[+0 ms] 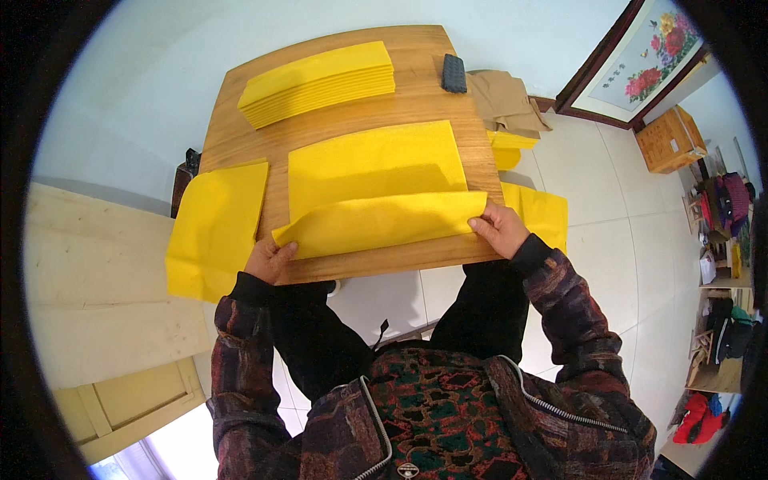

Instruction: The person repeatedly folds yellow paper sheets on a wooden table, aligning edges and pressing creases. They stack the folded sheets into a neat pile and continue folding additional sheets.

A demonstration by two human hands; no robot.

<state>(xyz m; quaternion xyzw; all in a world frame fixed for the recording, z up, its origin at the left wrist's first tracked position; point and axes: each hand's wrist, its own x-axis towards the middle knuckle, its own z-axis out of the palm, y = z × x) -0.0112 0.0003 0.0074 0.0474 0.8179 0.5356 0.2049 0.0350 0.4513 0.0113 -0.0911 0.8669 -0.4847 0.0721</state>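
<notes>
A yellow fabric-like sheet point(372, 162) lies on the wooden table point(420, 108) in front of me. Its near part is turned up into a raised flap point(384, 222). My left hand point(270, 259) pinches the flap's left corner at the table's near edge, thumb on top. At the flap's right end, my right hand point(499, 229) grips the other corner between thumb and fingers. The material between my hands bows slightly. Whether the flap is one piece with the sheet behind it, I cannot tell.
A neat stack of folded yellow pieces point(318, 84) sits at the table's back. Near it lies a dark ridged block point(454, 74). Yellow sheets point(216, 228) overhang the left edge; another yellow piece point(540, 213) hangs at right, below brown paper-like material point(507, 102).
</notes>
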